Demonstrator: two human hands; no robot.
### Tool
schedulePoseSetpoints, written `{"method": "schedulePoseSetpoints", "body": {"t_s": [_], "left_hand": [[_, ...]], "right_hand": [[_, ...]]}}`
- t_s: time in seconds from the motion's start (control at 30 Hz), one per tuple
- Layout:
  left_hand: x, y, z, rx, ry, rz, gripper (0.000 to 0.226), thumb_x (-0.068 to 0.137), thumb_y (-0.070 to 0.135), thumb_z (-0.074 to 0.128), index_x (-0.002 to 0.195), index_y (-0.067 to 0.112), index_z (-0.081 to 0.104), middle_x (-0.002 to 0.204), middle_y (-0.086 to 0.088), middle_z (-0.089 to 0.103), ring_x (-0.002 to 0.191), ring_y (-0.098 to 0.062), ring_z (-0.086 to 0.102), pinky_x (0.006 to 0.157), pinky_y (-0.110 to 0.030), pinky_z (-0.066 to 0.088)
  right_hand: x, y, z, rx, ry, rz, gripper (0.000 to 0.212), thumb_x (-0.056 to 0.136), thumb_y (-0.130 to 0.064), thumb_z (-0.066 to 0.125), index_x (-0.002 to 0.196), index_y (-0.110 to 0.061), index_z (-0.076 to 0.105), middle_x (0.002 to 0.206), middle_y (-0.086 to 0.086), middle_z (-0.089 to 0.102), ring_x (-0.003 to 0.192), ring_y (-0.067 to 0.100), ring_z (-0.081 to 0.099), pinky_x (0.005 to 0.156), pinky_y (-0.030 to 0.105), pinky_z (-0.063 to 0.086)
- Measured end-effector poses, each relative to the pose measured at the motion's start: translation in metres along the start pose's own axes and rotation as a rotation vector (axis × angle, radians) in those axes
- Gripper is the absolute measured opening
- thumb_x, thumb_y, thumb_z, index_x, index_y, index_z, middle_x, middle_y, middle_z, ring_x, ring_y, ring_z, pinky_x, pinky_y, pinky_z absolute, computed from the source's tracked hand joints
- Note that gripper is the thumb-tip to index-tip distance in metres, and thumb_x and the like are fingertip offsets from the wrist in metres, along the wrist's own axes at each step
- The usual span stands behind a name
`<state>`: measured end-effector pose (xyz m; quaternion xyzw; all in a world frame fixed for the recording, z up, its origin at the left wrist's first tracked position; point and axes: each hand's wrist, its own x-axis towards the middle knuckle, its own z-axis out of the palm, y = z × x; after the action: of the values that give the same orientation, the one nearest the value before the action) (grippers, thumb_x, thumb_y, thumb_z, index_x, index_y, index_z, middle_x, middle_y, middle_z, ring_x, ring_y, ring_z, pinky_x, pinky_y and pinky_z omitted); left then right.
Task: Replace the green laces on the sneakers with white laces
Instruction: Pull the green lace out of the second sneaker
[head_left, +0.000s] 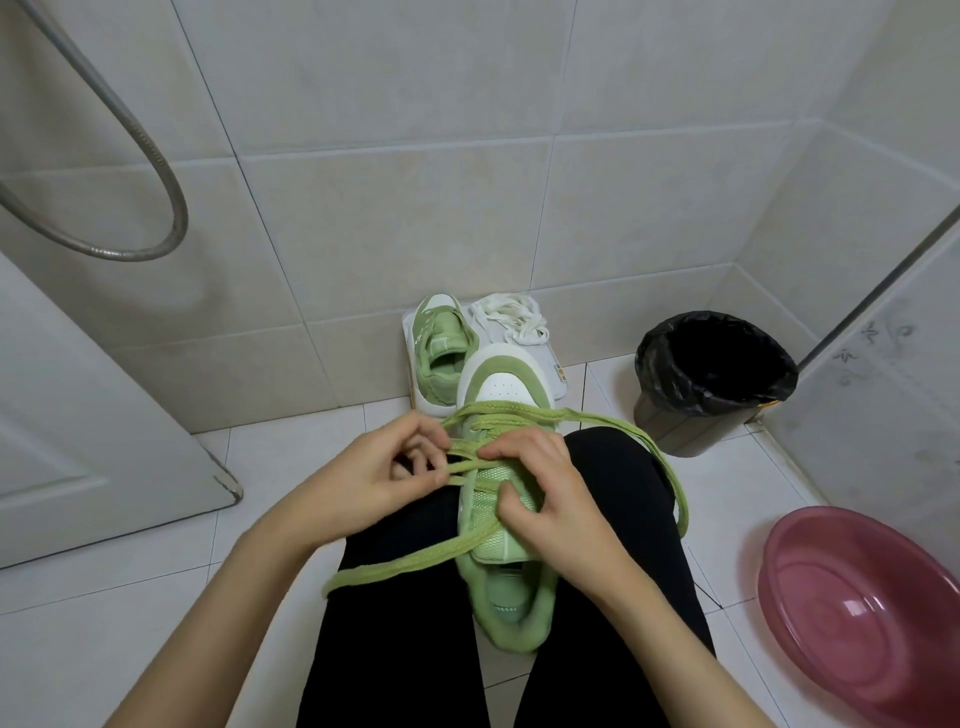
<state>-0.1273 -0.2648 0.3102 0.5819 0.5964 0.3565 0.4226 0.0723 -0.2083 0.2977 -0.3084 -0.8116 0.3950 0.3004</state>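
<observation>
A green and white sneaker lies between my knees, toe pointing away. Its green lace is loosened, with long ends trailing over both black trouser legs. My left hand pinches a lace strand at the shoe's left side. My right hand rests on the tongue, its fingers curled on the crossed lace strands. The second green sneaker sits farther back on a white board, without a lace in its eyelets as far as I can tell. A bundle of white laces lies on the same board beside it.
A black-lined bin stands to the right by the tiled wall. A pink basin lies on the floor at lower right. A metal shower hose hangs at upper left, above a white door.
</observation>
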Motion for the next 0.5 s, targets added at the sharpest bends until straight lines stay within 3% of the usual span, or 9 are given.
{"method": "schedulePoseSetpoints", "body": {"t_s": [0.13,0.2,0.27,0.4,0.5], "left_hand": [[-0.019,-0.011,0.018,0.27,0.235,0.119,0.017,0.079,0.035,0.068,0.094,0.036,0.06,0.088,0.013,0.055,0.098,-0.006,0.044,0.088,-0.021,0.036],[-0.018,-0.008,0.031,0.244,0.318,0.09,0.022,0.076,0.044,0.062,0.095,0.032,0.066,0.093,0.012,0.053,0.102,-0.009,0.043,0.092,-0.025,0.034],[-0.015,-0.006,0.038,0.24,0.383,0.105,0.025,0.079,0.039,0.061,0.095,0.022,0.07,0.095,0.013,0.056,0.102,-0.01,0.048,0.094,-0.03,0.036],[-0.012,-0.001,0.042,-0.056,0.365,0.145,0.006,0.085,0.019,0.064,0.087,0.016,0.069,0.091,0.007,0.069,0.094,-0.009,0.063,0.087,-0.024,0.046],[-0.011,0.0,0.043,-0.27,0.316,0.142,0.013,0.086,0.023,0.063,0.087,0.011,0.067,0.089,-0.004,0.07,0.089,-0.013,0.066,0.083,-0.02,0.049]], "right_hand": [[-0.001,0.004,0.0,0.042,0.052,-0.003,0.022,0.085,-0.01,0.063,0.107,-0.015,0.066,0.106,-0.011,0.057,0.111,0.005,0.045,0.096,0.011,0.03],[-0.002,0.005,0.001,0.036,0.052,-0.014,0.022,0.086,-0.014,0.063,0.107,-0.015,0.066,0.106,-0.011,0.057,0.111,0.004,0.045,0.096,0.011,0.03],[-0.002,0.005,0.002,0.033,0.049,-0.012,0.022,0.086,-0.013,0.064,0.108,-0.016,0.065,0.107,-0.012,0.056,0.111,0.005,0.045,0.096,0.011,0.03],[-0.001,0.005,0.004,0.024,0.056,-0.018,0.024,0.086,-0.011,0.066,0.109,-0.015,0.065,0.107,-0.011,0.056,0.111,0.006,0.044,0.096,0.011,0.03],[-0.001,0.006,0.004,0.009,0.054,-0.023,0.025,0.085,-0.014,0.067,0.11,-0.014,0.065,0.106,-0.009,0.056,0.11,0.005,0.044,0.096,0.011,0.03]]}}
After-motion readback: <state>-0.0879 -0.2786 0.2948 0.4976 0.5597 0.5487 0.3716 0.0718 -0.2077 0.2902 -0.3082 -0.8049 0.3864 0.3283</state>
